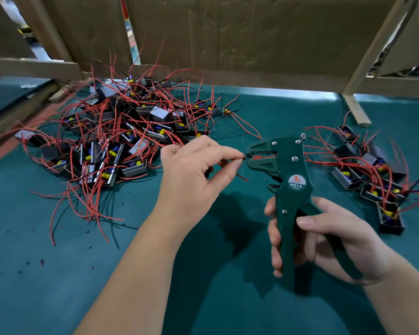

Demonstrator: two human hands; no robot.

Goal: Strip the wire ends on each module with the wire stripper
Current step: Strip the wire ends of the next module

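head view: the left hand pinches a wire end at the mouth of the wire stripper. the right hand grips its handles, which stand apart. most seems left to do: the big pile of modules at left looks undone, the small group at right likely finished. room to move lies over the near table; a cardboard wall closes its far edge.

The green wire stripper is standing upright near centre, its head meeting a wire end. A heap of modules with red wires is lying far left, and a smaller group is lying right.
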